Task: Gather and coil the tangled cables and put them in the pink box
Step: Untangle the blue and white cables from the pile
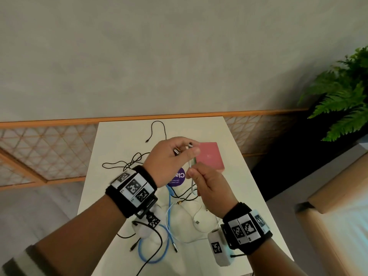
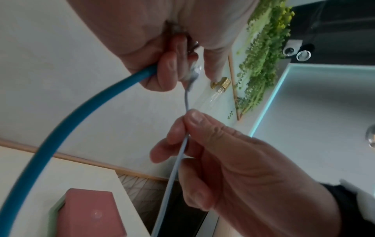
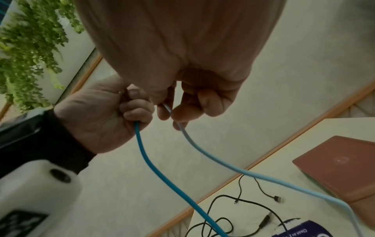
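My left hand [image 1: 187, 150] is raised above the table and grips a blue cable [image 1: 168, 214] near one end, with a metal plug poking from the fist. My right hand [image 1: 192, 172] pinches the pale stretch of the same cable [image 2: 183, 149] just below, between thumb and forefinger. In the right wrist view both strands of the blue cable [image 3: 154, 168] hang from the hands down to the table. The pink box [image 1: 209, 156] lies behind the hands with its lid on; it also shows as the pink box [image 2: 89, 214] and the pink box [image 3: 341, 163]. Tangled black cables [image 1: 127, 164] lie to the left.
The white table [image 1: 119, 136] is narrow and stands against a wall with a wooden lattice rail. On it are a round purple sticker [image 1: 177, 179], a white cable [image 1: 197, 222] and more black cables [image 3: 223, 200]. A fern [image 1: 342, 100] and cardboard boxes [image 1: 338, 186] stand to the right.
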The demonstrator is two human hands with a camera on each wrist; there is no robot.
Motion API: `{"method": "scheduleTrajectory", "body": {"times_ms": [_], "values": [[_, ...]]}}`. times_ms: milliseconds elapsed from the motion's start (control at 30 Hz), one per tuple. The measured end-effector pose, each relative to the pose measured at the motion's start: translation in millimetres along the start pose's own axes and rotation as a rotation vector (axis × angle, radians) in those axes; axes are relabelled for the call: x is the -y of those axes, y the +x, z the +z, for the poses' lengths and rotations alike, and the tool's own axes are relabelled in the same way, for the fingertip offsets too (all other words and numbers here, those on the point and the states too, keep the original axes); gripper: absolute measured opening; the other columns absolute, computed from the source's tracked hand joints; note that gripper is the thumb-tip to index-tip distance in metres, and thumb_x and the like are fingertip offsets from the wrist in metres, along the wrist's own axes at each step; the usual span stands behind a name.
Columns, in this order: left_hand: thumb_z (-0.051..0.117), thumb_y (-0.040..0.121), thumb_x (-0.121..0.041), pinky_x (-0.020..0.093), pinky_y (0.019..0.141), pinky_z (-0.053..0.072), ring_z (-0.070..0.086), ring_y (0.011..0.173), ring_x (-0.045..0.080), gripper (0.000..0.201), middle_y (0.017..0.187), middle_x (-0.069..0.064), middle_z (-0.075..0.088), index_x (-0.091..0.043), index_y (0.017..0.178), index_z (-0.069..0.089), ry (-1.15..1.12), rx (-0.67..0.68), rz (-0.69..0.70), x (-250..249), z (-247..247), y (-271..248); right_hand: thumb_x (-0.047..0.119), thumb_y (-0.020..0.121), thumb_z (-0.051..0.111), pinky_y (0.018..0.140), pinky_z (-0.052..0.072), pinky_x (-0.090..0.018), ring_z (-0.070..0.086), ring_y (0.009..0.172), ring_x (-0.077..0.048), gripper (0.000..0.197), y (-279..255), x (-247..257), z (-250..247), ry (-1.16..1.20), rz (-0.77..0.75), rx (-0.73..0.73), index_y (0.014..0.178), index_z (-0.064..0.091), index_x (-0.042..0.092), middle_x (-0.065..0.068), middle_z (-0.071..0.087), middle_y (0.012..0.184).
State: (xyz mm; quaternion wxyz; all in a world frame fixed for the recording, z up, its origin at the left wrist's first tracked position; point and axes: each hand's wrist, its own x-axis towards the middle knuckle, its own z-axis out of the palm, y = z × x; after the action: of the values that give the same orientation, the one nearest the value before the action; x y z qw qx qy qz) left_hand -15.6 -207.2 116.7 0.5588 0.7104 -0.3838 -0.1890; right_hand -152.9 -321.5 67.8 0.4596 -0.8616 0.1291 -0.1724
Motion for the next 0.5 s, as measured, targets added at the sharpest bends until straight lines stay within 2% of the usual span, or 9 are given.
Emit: {"method": "scheduleTrajectory", "body": {"times_ms": [67,100,200,267,333,400,433,500], "values": [[0.064,0.102,-0.029,0.019,0.070,0.045,0.056,0.066,0.002,0.016,0.074,-0.009,0.068,-0.022,0.096,0.077,0.084,0.018,0.046,-4,-1,6,0.023,0.109,0.052,0.058,0.049,-0.035,0.055,0.058,-0.018,0.024,0,2,0,0.057,0.041,0.039,0.094,0.065,0.010,-0.007,0.071,0.083],[0.061,0.104,-0.029,0.018,0.067,0.043,0.053,0.062,-0.001,0.019,0.071,-0.009,0.065,-0.023,0.093,0.075,0.095,-0.024,0.046,-8,-5,11,0.023,0.109,0.054,0.057,0.049,-0.032,0.054,0.055,-0.017,0.023,-1,1,0,0.104,0.086,0.061,0.094,0.063,0.008,-0.007,0.073,0.085],[0.056,0.105,-0.027,0.024,0.059,0.039,0.049,0.049,-0.003,0.021,0.065,-0.007,0.064,-0.024,0.092,0.072,-0.011,-0.303,0.028,-27,-38,31,0.028,0.106,0.058,0.059,0.048,-0.024,0.056,0.057,-0.012,0.022,-14,-25,4,0.097,0.231,0.155,0.092,0.061,0.011,-0.006,0.074,0.089],[0.056,0.102,-0.028,0.027,0.055,0.035,0.048,0.046,0.002,0.019,0.069,-0.002,0.071,-0.023,0.092,0.071,-0.117,-0.500,0.030,-38,-74,44,0.031,0.105,0.056,0.066,0.053,-0.029,0.060,0.061,-0.010,0.021,-33,-59,6,0.005,0.348,0.229,0.092,0.062,0.016,-0.001,0.074,0.088],[0.055,0.099,-0.031,0.026,0.047,0.030,0.039,0.045,0.012,0.019,0.071,0.000,0.075,-0.027,0.088,0.070,-0.141,-0.610,0.003,-40,-106,50,0.033,0.106,0.054,0.077,0.058,-0.039,0.062,0.067,-0.011,0.024,-53,-93,4,-0.113,0.469,0.312,0.089,0.063,0.019,0.004,0.072,0.086],[0.055,0.098,-0.032,0.027,0.045,0.029,0.035,0.046,0.015,0.018,0.080,0.001,0.080,-0.025,0.092,0.070,-0.080,-0.581,-0.061,-31,-119,51,0.035,0.107,0.050,0.084,0.059,-0.046,0.062,0.067,-0.010,0.030,-66,-111,-1,-0.173,0.539,0.357,0.084,0.063,0.022,0.005,0.072,0.082],[0.055,0.098,-0.031,0.027,0.045,0.030,0.035,0.048,0.016,0.017,0.088,0.002,0.082,-0.023,0.101,0.070,-0.023,-0.524,-0.115,-23,-119,51,0.035,0.108,0.048,0.082,0.060,-0.046,0.061,0.064,-0.007,0.032,-68,-112,-3,-0.166,0.547,0.353,0.083,0.063,0.022,0.004,0.073,0.080],[0.058,0.100,-0.032,0.022,0.049,0.036,0.043,0.056,0.016,0.031,0.105,-0.001,0.081,-0.022,0.129,0.063,0.181,-0.389,-0.223,1,-105,46,0.033,0.108,0.048,0.074,0.059,-0.039,0.058,0.058,-0.003,0.034,-62,-99,-8,-0.141,0.517,0.327,0.082,0.064,0.017,0.002,0.075,0.081]]}}
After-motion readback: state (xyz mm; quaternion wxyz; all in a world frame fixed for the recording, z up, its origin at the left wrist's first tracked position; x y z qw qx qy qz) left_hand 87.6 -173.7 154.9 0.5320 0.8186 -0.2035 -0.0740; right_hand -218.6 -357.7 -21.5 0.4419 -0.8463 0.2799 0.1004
